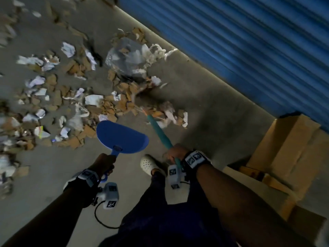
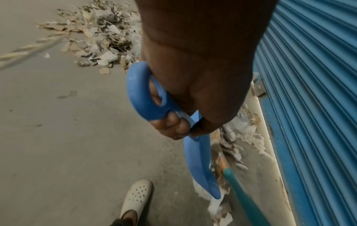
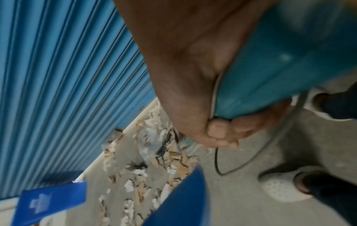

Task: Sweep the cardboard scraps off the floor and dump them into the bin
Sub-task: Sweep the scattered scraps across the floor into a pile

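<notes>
Left hand (image 1: 104, 164) clenched round dustpan (image 1: 122, 136) handle; pan held off floor (image 1: 204, 107), tilted. Right hand (image 1: 175, 153) grasps broom (image 1: 160, 132) handle; bristle end buried in cardboard scraps (image 1: 122, 102) at 12 o'clock. Scraps, mixed with paper and plastic sheet (image 1: 127, 57), spread from 12 to 9 o'clock. Cardboard box (image 1: 284, 148) at 3 o'clock, likely bin.

Risks: hard stroke scatters light pieces toward shutter (image 1: 249, 50); plastic sheet snags bristles; raised pan lets scraps slide under lip.
</notes>
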`<move>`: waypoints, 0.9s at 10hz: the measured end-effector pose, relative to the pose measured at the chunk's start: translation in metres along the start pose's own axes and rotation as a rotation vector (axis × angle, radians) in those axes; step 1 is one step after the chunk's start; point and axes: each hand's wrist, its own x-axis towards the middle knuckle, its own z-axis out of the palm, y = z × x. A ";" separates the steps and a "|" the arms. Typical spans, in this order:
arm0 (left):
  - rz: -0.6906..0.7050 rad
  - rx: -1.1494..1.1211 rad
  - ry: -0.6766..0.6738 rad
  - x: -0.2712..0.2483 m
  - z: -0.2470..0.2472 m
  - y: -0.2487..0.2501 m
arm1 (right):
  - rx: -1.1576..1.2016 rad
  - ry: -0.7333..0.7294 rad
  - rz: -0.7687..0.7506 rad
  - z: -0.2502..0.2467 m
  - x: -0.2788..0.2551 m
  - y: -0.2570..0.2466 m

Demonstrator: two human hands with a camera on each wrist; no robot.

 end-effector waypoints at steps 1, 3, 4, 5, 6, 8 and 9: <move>0.017 -0.016 0.006 0.011 -0.043 -0.020 | 0.017 0.108 -0.013 0.021 -0.003 -0.040; 0.095 -0.056 0.041 0.007 -0.086 -0.033 | -0.053 0.300 -0.008 0.049 -0.026 -0.033; 0.140 -0.057 0.030 0.000 -0.091 -0.037 | -0.020 0.385 -0.045 0.065 -0.040 0.002; 0.173 -0.027 0.022 -0.007 -0.089 -0.044 | 0.048 0.412 -0.033 0.085 -0.053 0.056; 0.208 -0.037 0.004 -0.014 -0.085 -0.052 | 0.141 0.433 0.061 0.103 -0.057 0.114; 0.262 -0.042 -0.059 -0.014 -0.083 -0.077 | 0.490 0.503 0.126 0.132 -0.097 0.185; 0.270 -0.025 -0.091 -0.012 -0.093 -0.093 | 0.644 0.548 0.202 0.144 -0.113 0.206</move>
